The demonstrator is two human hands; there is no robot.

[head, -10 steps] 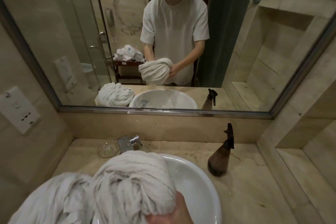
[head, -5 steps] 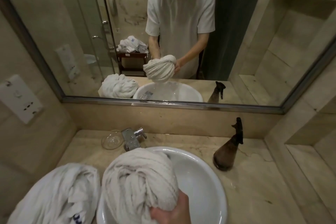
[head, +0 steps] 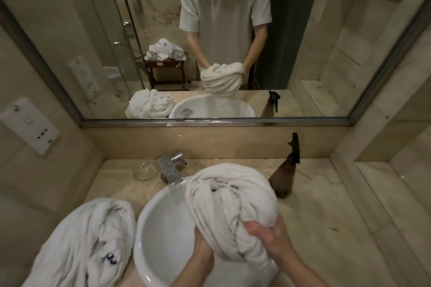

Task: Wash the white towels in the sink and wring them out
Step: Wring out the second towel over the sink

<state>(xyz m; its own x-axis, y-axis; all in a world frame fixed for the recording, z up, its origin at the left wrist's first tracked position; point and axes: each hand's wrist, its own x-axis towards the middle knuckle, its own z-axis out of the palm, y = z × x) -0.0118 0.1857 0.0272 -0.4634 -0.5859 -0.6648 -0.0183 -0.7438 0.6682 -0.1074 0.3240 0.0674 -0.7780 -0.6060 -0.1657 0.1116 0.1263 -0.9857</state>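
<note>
A bunched, twisted white towel [head: 231, 202] hangs above the right half of the round white sink [head: 161, 228]. My right hand [head: 268, 234] grips its lower right side from above, fingers curled into the cloth. My left hand [head: 203, 249] holds the towel from underneath, with its fingers mostly hidden by the folds. A second white towel [head: 86, 247] with blue lettering lies heaped on the counter left of the sink.
A chrome tap [head: 171, 168] and a clear glass dish [head: 145, 168] sit behind the sink. A brown spray bottle [head: 285, 175] stands at the back right on the marble counter [head: 326, 228]. The mirror [head: 93, 30] shows a stool with more towels behind me.
The view has tilted down, so both hands and more of the sink now show. The held towel has shifted right over the sink, and my left hand now shows under it.
</note>
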